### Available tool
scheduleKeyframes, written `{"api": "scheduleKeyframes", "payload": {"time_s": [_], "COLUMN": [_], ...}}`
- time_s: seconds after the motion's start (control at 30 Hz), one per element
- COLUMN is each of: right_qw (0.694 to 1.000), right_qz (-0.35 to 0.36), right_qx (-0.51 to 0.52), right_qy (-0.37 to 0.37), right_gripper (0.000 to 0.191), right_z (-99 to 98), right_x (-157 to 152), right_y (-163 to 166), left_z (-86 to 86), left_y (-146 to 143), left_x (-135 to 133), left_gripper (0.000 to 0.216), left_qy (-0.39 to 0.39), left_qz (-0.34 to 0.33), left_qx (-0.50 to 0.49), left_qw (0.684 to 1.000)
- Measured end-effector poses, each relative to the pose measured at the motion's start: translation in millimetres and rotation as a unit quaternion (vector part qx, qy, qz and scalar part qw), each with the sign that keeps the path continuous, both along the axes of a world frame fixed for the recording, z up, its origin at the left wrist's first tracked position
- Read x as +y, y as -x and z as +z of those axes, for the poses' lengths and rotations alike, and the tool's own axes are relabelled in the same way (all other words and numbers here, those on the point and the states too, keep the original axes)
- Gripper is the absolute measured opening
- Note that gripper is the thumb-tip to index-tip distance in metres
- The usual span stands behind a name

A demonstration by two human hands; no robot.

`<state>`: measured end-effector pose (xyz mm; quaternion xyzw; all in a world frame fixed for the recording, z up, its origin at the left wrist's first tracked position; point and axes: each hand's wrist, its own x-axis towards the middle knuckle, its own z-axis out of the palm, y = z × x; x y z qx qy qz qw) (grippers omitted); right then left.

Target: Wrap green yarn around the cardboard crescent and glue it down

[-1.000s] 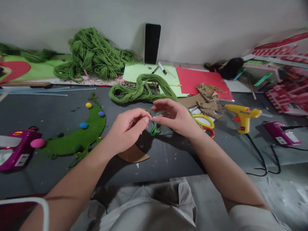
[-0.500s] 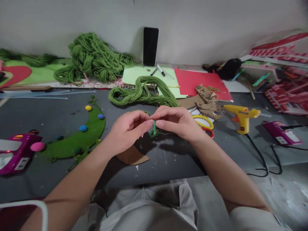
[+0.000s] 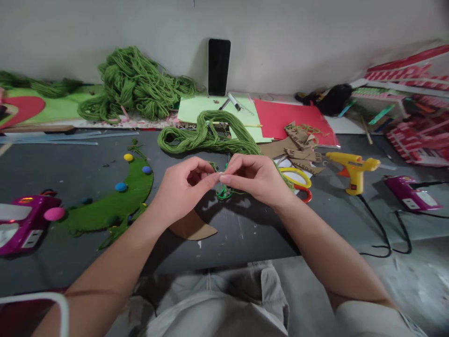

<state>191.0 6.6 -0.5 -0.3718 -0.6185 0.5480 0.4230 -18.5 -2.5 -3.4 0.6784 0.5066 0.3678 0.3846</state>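
The small tangle of thin green yarn [image 3: 223,191], seemingly light and limp, is pinched near its top by the narrowed fingertip grip of the left hand [image 3: 182,189] and the right hand [image 3: 257,180].

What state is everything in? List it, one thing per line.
left hand, pinched shut on yarn tangle
right hand, pinched shut on yarn tangle
yarn tangle, held between both hands
phone, screen dark, leaning upright against wall
glue gun, untouched on table, cord attached
scissors, lying flat, partly behind right hand

Even soft indoor light, faint shadows under the hands, sharp centre, wide-angle bending at edges
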Motion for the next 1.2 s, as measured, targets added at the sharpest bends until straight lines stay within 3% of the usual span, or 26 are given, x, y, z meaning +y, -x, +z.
{"api": "scheduleKeyframes", "payload": {"time_s": [0.4,0.53,0.67,0.77,0.87,0.93,1.03,1.07,1.13,1.2], "right_qw": [0.997,0.996,0.996,0.997,0.999,0.999,0.999,0.999,0.999,0.999], "right_qz": [0.059,0.084,0.091,0.077,0.042,0.031,0.034,0.038,0.041,0.034], "right_qx": [0.03,-0.018,-0.015,0.0,-0.013,-0.018,-0.004,0.005,0.018,0.02], "right_qy": [0.026,0.004,-0.017,-0.026,-0.017,-0.006,0.008,0.013,0.024,0.03], "right_gripper": [0.03,0.038,0.025,0.025,0.03,0.032,0.03,0.029,0.029,0.033], "right_z": [2.2,5.1,2.8,0.8,2.1,3.6,4.1,3.8,2.6,1.4], "right_x": [6.9,6.9,6.7,7.3,7.3,6.5,4.5,3.9,3.3,3.2], "right_y": [-10.1,-13.3,-14.7,-12.3,-8.5,-6.4,-5.1,-5.1,-5.4,-5.4], "left_z": [9.7,12.1,12.2,13.1,13.7,13.3,12.4,12.2,12.1,12.5], "left_y": [1.9,1.6,1.0,-0.2,-0.7,-0.3,1.1,1.7,2.8,3.0], "left_x": [3.1,2.9,2.7,1.0,-1.3,-2.1,-2.2,-2.2,-2.8,-4.1], "left_gripper": [0.032,0.034,0.03,0.021,0.026,0.033,0.019,0.023,0.029,0.021], "left_qy": [0.063,0.088,0.116,0.133,0.157,0.138,0.071,0.054,0.041,0.042], "left_qz": [-0.06,-0.105,-0.113,-0.099,-0.096,-0.102,-0.112,-0.118,-0.13,-0.133], "left_qx": [-0.061,-0.092,-0.14,-0.124,-0.09,-0.071,-0.075,-0.083,-0.092,-0.098], "left_qw": [0.994,0.986,0.977,0.978,0.979,0.983,0.988,0.988,0.986,0.985]}}
